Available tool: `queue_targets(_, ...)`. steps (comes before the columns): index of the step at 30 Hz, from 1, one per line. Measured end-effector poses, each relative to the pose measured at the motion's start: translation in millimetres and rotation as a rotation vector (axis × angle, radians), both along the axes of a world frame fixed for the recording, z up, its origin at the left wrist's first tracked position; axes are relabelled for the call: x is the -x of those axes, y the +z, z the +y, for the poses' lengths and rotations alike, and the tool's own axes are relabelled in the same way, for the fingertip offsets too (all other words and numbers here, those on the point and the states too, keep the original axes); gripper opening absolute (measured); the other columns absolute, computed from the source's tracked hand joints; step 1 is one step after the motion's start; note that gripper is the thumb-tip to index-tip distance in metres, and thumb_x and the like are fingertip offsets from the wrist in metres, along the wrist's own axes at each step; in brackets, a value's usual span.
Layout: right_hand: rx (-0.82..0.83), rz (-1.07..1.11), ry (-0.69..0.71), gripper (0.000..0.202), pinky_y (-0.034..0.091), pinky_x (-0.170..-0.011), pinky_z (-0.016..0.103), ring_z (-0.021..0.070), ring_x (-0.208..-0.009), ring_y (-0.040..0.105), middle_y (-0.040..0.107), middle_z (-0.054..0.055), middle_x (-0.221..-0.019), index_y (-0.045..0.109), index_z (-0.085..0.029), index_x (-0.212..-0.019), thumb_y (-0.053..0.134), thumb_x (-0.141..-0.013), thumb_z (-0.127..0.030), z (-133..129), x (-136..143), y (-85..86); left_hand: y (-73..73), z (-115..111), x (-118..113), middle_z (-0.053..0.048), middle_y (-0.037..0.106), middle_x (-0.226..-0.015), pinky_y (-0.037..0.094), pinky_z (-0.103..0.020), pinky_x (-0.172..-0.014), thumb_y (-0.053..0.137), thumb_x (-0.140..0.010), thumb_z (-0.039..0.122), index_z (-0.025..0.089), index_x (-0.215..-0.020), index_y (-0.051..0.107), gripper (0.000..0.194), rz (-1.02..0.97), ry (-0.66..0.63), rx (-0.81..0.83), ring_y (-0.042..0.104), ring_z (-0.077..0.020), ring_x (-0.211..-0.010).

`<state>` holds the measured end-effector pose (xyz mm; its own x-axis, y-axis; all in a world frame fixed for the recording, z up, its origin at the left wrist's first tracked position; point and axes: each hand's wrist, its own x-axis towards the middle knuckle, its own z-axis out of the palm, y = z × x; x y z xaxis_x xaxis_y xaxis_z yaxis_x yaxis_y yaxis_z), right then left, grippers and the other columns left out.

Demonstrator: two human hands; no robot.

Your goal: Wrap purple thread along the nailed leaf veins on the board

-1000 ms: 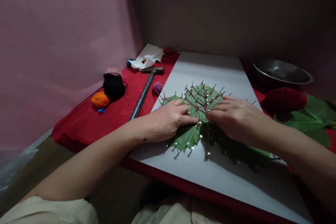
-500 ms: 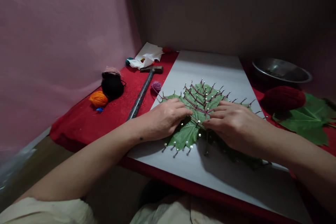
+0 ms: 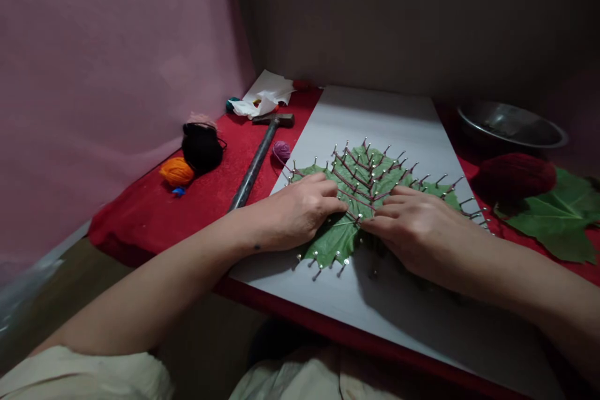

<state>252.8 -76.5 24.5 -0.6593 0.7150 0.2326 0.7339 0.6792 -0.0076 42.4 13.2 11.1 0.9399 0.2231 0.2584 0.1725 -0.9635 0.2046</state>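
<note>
A green lobed leaf [image 3: 335, 240] lies on a white board [image 3: 375, 115], with nails standing all round its edge and along its veins. Purple yarn [image 3: 355, 195] runs between the nails over the leaf's middle. Over the left lobe, my left hand [image 3: 309, 206] is closed, thumb and forefinger pinched on the purple yarn. My right hand [image 3: 412, 219] covers part of the right lobes; its fingers are bent together on the yarn beside a nail near the leaf's centre. A small purple yarn ball [image 3: 282, 150] rests at the board's left edge, its strand leading to the nails.
On the red cloth [image 3: 135, 219] at left are a hammer [image 3: 257, 165], a black yarn ball [image 3: 202, 148], an orange one [image 3: 177, 171] and crumpled white paper [image 3: 262, 103]. To the right are a metal bowl [image 3: 510, 124], a dark red yarn ball [image 3: 515, 175] and a loose leaf [image 3: 553, 215].
My right hand's fingertips have come down slightly toward the central nail, and the yarn strand between the hands sits lower. The whole view has shifted slightly.
</note>
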Motion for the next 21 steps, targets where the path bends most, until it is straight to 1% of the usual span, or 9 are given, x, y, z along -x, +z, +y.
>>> queue_targets(2,0.037,0.002,-0.082,0.030,0.035,-0.067,0.031,0.0130,-0.055,0.051,0.061,0.001,-0.058,0.067,-0.017,-0.068,0.043,-0.084,-0.008,-0.4,1.0,2.8,-0.1,-0.1,-0.1,-0.008,0.056,-0.084,0.042,-0.028,-0.073,0.045,-0.090,0.006,0.013,-0.107,0.068,0.029,0.007,0.002,-0.012,0.045,-0.0197,-0.084)
queue_targets(4,0.113,0.025,-0.237,0.028,0.035,-0.062,0.029,0.0123,-0.055,0.052,0.062,0.001,-0.058,0.069,-0.018,-0.069,0.045,-0.080,-0.010,0.7,2.5,7.7,0.1,-0.5,-0.2,-0.008,0.056,-0.086,0.042,-0.029,-0.073,0.044,-0.091,0.006,0.013,-0.109,0.067,0.030,0.016,0.003,-0.017,0.045,-0.0200,-0.085)
queue_targets(6,0.234,0.026,-0.400,0.026,0.032,-0.056,0.026,0.0110,-0.051,0.050,0.062,0.000,-0.055,0.071,-0.021,-0.070,0.047,-0.077,-0.011,4.3,4.4,12.4,0.4,-1.1,-0.1,-0.008,0.056,-0.088,0.042,-0.029,-0.074,0.044,-0.091,0.006,0.013,-0.112,0.066,0.031,0.031,0.006,-0.017,0.044,-0.0201,-0.085)
queue_targets(9,0.358,0.018,-0.529,0.027,0.030,-0.051,0.025,0.0097,-0.047,0.048,0.059,-0.003,-0.051,0.073,-0.023,-0.072,0.049,-0.074,-0.012,13.2,5.6,15.4,0.8,-1.6,0.2,-0.009,0.056,-0.089,0.042,-0.030,-0.074,0.043,-0.091,0.006,0.014,-0.115,0.065,0.033,0.054,0.014,-0.018,0.043,-0.0204,-0.085)
queue_targets(12,0.365,0.082,-0.557,0.025,0.032,-0.051,0.024,0.0085,-0.046,0.046,0.058,-0.004,-0.049,0.074,-0.024,-0.073,0.051,-0.074,-0.013,21.8,2.9,14.0,1.1,-0.9,0.6,-0.008,0.056,-0.090,0.042,-0.029,-0.074,0.043,-0.091,0.006,0.017,-0.117,0.065,0.035,0.049,0.009,0.009,0.044,-0.0202,-0.088)
queue_targets(14,0.383,0.138,-0.545,0.021,0.032,-0.049,0.023,0.0073,-0.043,0.043,0.055,-0.005,-0.048,0.073,-0.023,-0.070,0.054,-0.076,-0.015,26.0,0.1,12.9,1.3,-0.2,0.8,-0.008,0.056,-0.090,0.041,-0.028,-0.073,0.043,-0.090,0.003,0.020,-0.117,0.065,0.039,0.049,0.005,0.024,0.043,-0.0198,-0.087)
queue_targets(17,0.406,0.204,-0.528,0.016,0.032,-0.048,0.022,0.0070,-0.044,0.045,0.056,-0.005,-0.049,0.070,-0.022,-0.066,0.059,-0.077,-0.017,30.9,0.2,12.6,1.9,0.2,0.7,-0.007,0.055,-0.089,0.041,-0.028,-0.073,0.041,-0.085,-0.003,0.022,-0.119,0.064,0.047,0.070,0.011,0.027,0.043,-0.0196,-0.087)
queue_targets(19,0.378,0.185,-0.523,0.016,0.033,-0.049,0.023,0.0075,-0.045,0.046,0.058,-0.005,-0.051,0.068,-0.021,-0.065,0.059,-0.077,-0.017,33.5,5.7,13.7,2.7,0.0,0.5,-0.007,0.055,-0.090,0.041,-0.028,-0.073,0.041,-0.083,-0.004,0.021,-0.118,0.064,0.049,0.088,0.017,0.037,0.043,-0.0199,-0.087)
queue_targets(21,0.315,0.084,-0.519,0.016,0.031,-0.050,0.024,0.0091,-0.046,0.047,0.058,-0.003,-0.051,0.068,-0.021,-0.066,0.058,-0.077,-0.015,34.0,15.3,15.5,3.8,-0.4,0.2,-0.007,0.055,-0.090,0.041,-0.028,-0.073,0.043,-0.081,-0.005,0.020,-0.114,0.066,0.047,0.106,0.019,0.046,0.043,-0.0201,-0.087)
